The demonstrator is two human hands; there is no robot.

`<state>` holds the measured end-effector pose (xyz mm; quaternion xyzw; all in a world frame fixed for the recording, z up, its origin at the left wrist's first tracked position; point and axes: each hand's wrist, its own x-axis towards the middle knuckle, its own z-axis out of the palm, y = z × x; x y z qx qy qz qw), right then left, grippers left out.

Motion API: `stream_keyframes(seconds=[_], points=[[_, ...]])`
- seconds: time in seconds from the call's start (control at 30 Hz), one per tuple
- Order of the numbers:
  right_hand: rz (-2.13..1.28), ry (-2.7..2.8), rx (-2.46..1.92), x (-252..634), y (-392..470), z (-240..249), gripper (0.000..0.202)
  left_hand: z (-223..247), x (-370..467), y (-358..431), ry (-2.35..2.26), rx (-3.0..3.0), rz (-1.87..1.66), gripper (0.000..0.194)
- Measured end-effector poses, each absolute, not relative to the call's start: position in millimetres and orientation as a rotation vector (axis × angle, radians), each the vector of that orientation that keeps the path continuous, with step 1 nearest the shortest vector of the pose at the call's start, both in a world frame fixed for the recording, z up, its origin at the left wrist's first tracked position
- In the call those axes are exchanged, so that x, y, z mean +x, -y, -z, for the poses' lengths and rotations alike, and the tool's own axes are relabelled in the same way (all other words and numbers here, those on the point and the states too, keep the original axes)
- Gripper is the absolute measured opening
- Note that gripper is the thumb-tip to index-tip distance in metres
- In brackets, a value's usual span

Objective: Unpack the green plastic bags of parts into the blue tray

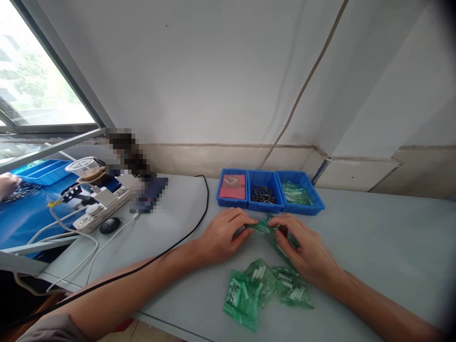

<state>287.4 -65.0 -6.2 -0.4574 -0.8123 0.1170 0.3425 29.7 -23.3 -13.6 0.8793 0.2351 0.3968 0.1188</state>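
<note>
My left hand pinches one side of a green plastic bag between thumb and fingertips. On the other side my right hand grips the same bag, its fingers bent over the edge. Part of the bag hangs below and is hidden behind my right hand. Nearer to me on the table lie several filled green plastic bags with whitish and metallic pieces inside. Just beyond my hands stand three joined blue bins: a left bin with a red card, a middle bin of small dark metal parts, a right bin of green bags.
A black cable crosses the table and passes over my left forearm. To the left are a white power strip with cords, a black mouse-like object and a plastic cup. Another person's hand shows at the far left.
</note>
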Motion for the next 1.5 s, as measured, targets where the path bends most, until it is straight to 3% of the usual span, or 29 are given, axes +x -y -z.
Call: stream_keyframes(seconds=[0.43, 0.83, 1.5], points=[[-0.369, 2.125, -1.190, 289.1, 64.9, 9.6, 0.010, 11.9, 30.1, 24.7, -0.720, 2.556, -1.082, 0.021], [-0.333, 2.135, -1.216, 288.4, 64.5, 7.2, 0.016, 12.3, 30.9, 26.0, -0.760, 2.585, -1.088, 0.021], [-0.401, 2.005, -1.259, 287.6, 66.0, 11.7, 0.028, 17.8, 28.5, 27.4, -0.794, 2.522, -1.113, 0.046]])
